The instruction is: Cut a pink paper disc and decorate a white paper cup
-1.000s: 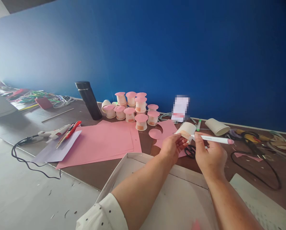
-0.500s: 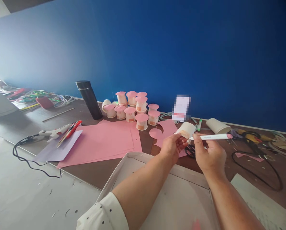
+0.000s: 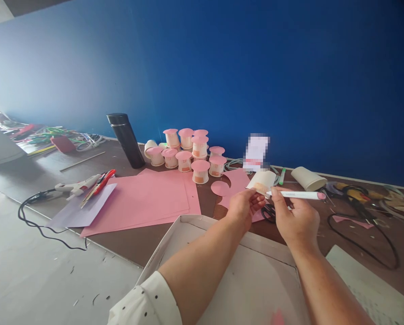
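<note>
My left hand (image 3: pixel 244 207) is closed on a white paper cup (image 3: pixel 263 179), gripping it near its rim, and the cup lies tilted with a light orange patch on its side. In my right hand (image 3: pixel 298 221) is a white marker (image 3: pixel 301 195) with a pink end, held like a pen. The marker's tip meets the cup's side close to the orange patch; my fingers partly hide the contact. Beyond my left hand lie a pink paper circle (image 3: pixel 220 188) and a cut pink sheet (image 3: pixel 239 178).
Several paper cups with pink disc tops (image 3: pixel 200 167) stand against the blue wall. Left are pink sheets (image 3: pixel 147 198), a glue gun (image 3: pixel 78 184), a red cutter (image 3: pixel 103 181) and a black flask (image 3: pixel 126 141). A shallow white box (image 3: pixel 256 271) sits below my arms; a spare cup (image 3: pixel 308 178) lies right.
The cup has tilted slightly and shifted a little left in my left hand. The marker's back end has dipped slightly.
</note>
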`<state>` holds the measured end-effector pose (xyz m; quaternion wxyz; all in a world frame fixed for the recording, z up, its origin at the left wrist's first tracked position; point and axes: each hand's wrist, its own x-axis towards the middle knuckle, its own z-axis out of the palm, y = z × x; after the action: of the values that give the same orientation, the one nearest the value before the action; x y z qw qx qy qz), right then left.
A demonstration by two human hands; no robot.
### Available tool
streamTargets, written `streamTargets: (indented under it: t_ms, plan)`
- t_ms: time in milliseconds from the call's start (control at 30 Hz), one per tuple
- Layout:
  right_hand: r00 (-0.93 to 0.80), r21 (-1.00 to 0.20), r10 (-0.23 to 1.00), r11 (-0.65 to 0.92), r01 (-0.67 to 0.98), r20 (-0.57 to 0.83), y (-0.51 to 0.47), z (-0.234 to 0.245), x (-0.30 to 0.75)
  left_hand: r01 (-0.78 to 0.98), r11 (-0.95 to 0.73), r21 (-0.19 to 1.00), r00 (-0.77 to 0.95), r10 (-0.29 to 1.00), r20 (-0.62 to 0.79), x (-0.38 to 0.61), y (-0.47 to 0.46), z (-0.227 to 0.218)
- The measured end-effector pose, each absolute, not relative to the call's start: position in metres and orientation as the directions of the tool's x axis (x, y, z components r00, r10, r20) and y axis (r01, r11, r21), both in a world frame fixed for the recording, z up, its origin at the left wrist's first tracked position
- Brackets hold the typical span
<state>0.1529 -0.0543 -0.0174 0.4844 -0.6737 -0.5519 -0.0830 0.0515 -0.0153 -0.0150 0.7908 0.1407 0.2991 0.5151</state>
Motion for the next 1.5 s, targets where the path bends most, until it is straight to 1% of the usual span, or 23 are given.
streamTargets:
  t_ms: [100, 333, 433, 600, 733, 900, 1033, 1200, 1400, 1500]
  plan:
    - [0.356, -0.555, 0.673, 0.097, 0.826, 0.649, -0.056, -0.016, 0.151, -0.708, 0.426, 0.564, 0.302, 0.904, -0.304, 0.052, -0.017, -0.017]
    - [0.338, -0.526, 0.654, 0.107, 0.844, 0.677, -0.056, -0.016, 0.151, -0.693, 0.365, 0.622, 0.311, 0.929, -0.200, 0.052, -0.019, -0.022]
    - [0.305, -0.523, 0.669, 0.147, 0.840, 0.678, -0.056, -0.016, 0.151, -0.692, 0.345, 0.635, 0.303, 0.936, -0.179, 0.053, -0.018, -0.024]
    - [0.329, -0.529, 0.646, 0.137, 0.838, 0.689, -0.056, -0.016, 0.151, -0.651, 0.317, 0.690, 0.299, 0.942, -0.152, 0.055, -0.018, -0.025]
    - [0.302, -0.518, 0.665, 0.151, 0.842, 0.684, -0.055, -0.017, 0.152, -0.637, 0.301, 0.710, 0.295, 0.946, -0.137, 0.056, -0.019, -0.026]
    - [0.364, -0.548, 0.658, 0.089, 0.832, 0.659, -0.053, -0.018, 0.154, -0.591, 0.286, 0.754, 0.280, 0.950, -0.141, 0.057, -0.020, -0.026]
    - [0.334, -0.529, 0.672, 0.102, 0.842, 0.661, -0.052, -0.019, 0.156, -0.584, 0.289, 0.758, 0.273, 0.950, -0.152, 0.058, -0.020, -0.025]
    - [0.394, -0.547, 0.638, 0.052, 0.836, 0.662, -0.049, -0.022, 0.159, -0.558, 0.301, 0.773, 0.250, 0.950, -0.189, 0.057, -0.020, -0.021]
    - [0.327, -0.537, 0.662, 0.135, 0.833, 0.674, -0.050, -0.023, 0.155, -0.577, 0.302, 0.759, 0.281, 0.946, -0.162, 0.057, -0.020, -0.023]
    - [0.360, -0.547, 0.644, 0.108, 0.830, 0.675, -0.049, -0.022, 0.155, -0.579, 0.303, 0.757, 0.276, 0.946, -0.168, 0.057, -0.020, -0.023]
